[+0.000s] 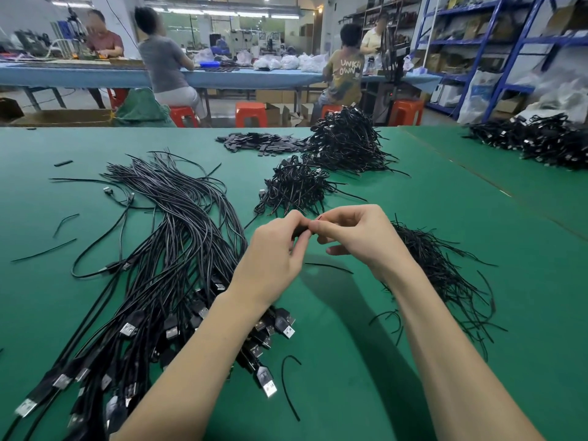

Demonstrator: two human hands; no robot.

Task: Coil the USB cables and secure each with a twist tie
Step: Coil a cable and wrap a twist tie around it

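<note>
Hands meet fingertip to fingertip above the middle of the green worktop [366, 361], and the small dark bundle [300, 232] they pinch between them is what the coming move turns on. The left hand [273, 259] curls its fingers round the bundle from the left; the right hand [359, 237] pinches at its right end, where a speck of red shows at the fingertips. Whether that is the tie or a bared wire is too small to tell. The bundle's long axis seems to run left to right, from one hand to the other, so a twist would likely turn about that line; both hands are equally near it.

Uncoiled cables [165, 249] fan out to the left, their plugs [270, 385] lying toward the person and partly under the left forearm, so the left hand is nearer the next one. Loose ties [439, 272] lie in a heap just right of the right wrist, nearer that hand. Finished coils [296, 186] sit just beyond the hands, with a bigger pile [346, 141] farther back. Bare worktop lies below and between the forearms, with two stray ties on it; the near edge is out of view.
</note>
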